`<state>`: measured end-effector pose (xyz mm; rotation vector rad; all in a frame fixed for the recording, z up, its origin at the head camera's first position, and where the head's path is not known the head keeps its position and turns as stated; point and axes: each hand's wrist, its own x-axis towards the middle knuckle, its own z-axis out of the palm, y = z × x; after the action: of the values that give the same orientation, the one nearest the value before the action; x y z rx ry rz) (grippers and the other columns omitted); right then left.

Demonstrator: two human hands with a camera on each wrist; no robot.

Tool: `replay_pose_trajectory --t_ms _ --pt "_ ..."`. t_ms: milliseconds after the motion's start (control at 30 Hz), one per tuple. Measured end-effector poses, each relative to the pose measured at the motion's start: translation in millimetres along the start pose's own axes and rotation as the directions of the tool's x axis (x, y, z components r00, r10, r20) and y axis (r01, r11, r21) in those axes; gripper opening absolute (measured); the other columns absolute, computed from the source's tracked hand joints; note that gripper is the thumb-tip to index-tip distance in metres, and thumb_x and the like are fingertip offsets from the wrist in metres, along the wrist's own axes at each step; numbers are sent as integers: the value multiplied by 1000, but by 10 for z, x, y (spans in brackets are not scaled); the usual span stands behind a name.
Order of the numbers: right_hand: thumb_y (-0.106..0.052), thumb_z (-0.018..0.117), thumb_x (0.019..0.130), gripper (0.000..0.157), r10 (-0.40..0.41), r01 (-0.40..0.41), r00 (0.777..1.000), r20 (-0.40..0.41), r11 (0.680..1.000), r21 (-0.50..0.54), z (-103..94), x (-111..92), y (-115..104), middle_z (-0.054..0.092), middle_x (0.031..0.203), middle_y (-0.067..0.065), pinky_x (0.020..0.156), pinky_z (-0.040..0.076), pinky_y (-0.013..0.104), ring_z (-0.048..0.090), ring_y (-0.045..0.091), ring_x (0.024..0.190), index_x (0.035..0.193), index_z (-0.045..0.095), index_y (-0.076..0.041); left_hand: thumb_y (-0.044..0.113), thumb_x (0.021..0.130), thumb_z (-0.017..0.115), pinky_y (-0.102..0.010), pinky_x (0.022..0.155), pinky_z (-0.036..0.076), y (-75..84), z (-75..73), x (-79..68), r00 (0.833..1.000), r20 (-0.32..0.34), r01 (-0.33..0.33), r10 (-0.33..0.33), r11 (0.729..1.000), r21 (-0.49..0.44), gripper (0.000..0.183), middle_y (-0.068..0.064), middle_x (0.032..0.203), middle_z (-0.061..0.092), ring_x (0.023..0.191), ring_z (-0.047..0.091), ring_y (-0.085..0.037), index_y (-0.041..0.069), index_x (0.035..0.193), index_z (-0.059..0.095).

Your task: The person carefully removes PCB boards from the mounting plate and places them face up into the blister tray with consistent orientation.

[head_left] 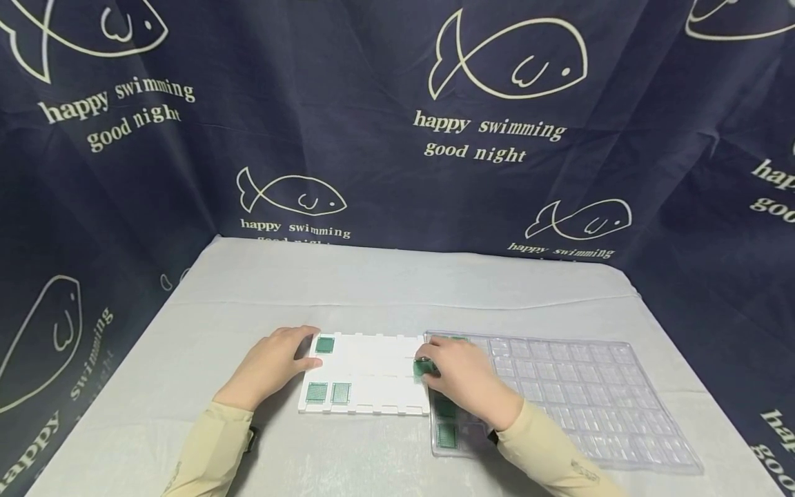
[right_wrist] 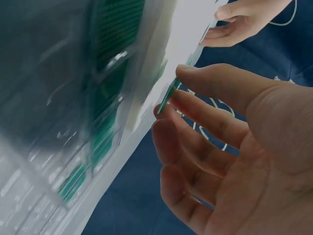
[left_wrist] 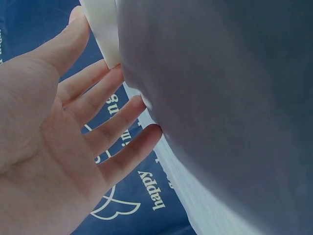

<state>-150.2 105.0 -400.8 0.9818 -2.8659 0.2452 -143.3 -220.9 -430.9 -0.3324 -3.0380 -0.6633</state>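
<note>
My right hand (head_left: 456, 369) pinches a small green perforated circuit board (right_wrist: 168, 95) between thumb and fingers, over the right end of a white panel (head_left: 379, 376). In the right wrist view that board is seen nearly edge-on. On the panel lie other circuit boards: one (head_left: 325, 344) at the far left corner and two (head_left: 317, 393) at the near left. My left hand (head_left: 273, 362) rests at the panel's left edge, thumb and fingertips touching it; its fingers are fairly straight in the left wrist view.
A clear plastic compartment tray (head_left: 559, 386) lies to the right, its left edge against the panel. Several green circuit boards (head_left: 446, 435) sit in its leftmost column, partly hidden by my right hand. Behind the white-covered table (head_left: 397, 276) hangs a dark blue fish-print curtain (head_left: 373, 138).
</note>
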Motion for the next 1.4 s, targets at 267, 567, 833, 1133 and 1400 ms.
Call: replay_pose_trajectory --t_ms 267,567,833,1133,1400 --pt "-18 88 78 29 60 -60 998 -9 998 -2 -8 -61 137 73 98 -3 70 62 33 72 17 82 103 75 -15 32 87 79 -59 102 51 7 -10 -4 1000 8 5 -5 1000 -4 53 -11 131 70 125 62 -39 9 132 64" --pt "-18 88 77 31 117 -117 993 -6 993 -9 -38 -114 266 74 101 -2 74 62 37 73 19 85 105 76 -16 33 88 79 -60 102 51 16 -17 -3 1000 9 13 -13 1000 -1 53 -10 131 70 126 62 -39 11 133 64" --pt "-17 88 77 31 138 -138 990 -11 990 -19 -46 -167 353 75 101 -2 71 62 36 73 19 84 105 76 -17 32 87 79 -59 103 51 2 -4 -3 1000 1 3 -3 1000 -5 52 -10 131 70 125 62 -38 10 132 64" --pt "-16 88 76 30 153 -153 988 -15 988 -9 -36 -211 450 74 100 -1 71 62 37 72 18 83 103 75 -16 32 87 79 -59 104 51 -2 2 -8 1000 -3 -3 3 1000 -3 53 -11 131 70 126 62 -38 9 132 64" --pt "-15 87 77 28 168 -168 986 -7 986 12 -28 -247 504 73 95 -1 69 60 36 71 17 81 102 75 -16 32 88 79 -59 104 51 6 -10 -12 1000 2 1 -1 1000 -6 52 -11 132 70 126 62 -38 10 132 64"
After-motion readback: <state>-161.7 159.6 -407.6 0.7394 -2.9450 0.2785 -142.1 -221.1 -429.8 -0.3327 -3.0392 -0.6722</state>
